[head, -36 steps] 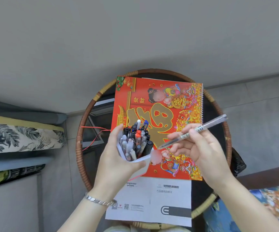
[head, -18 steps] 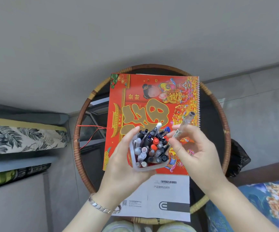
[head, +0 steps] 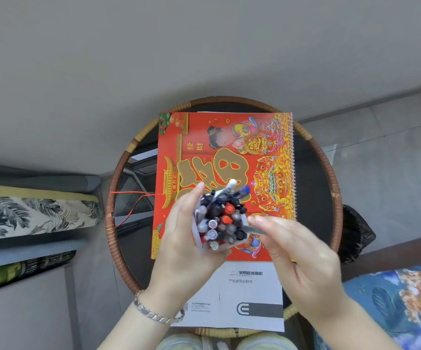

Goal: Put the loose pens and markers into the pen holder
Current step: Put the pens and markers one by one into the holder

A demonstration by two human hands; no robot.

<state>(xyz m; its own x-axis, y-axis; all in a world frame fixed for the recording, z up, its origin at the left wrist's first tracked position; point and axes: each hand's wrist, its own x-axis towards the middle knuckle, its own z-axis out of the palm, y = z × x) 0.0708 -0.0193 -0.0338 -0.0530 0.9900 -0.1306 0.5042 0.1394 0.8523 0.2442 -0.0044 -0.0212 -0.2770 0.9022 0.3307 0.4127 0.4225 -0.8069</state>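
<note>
My left hand (head: 184, 248) grips a white pen holder (head: 196, 237) from the left and lifts it above the round table. It is crammed with several pens and markers (head: 219, 218), their black, red, grey and blue caps pointing up. My right hand (head: 300, 253) is just to the right of the holder, blurred by motion. Its fingertips pinch a clear grey pen (head: 253, 229), which lies almost level with one end at the holder's right rim.
A red and gold spiral-bound calendar (head: 229, 152) and a white booklet (head: 252, 294) lie on the rattan-rimmed round table (head: 118, 173). A red wire (head: 133, 195) runs off its left side. A leaf-print cushion (head: 27, 215) is at left, a black bag (head: 355, 233) at right.
The right hand has brought the clear pen from out at the right in to the holder's right rim and lowered it. The left hand has shifted the holder slightly right.
</note>
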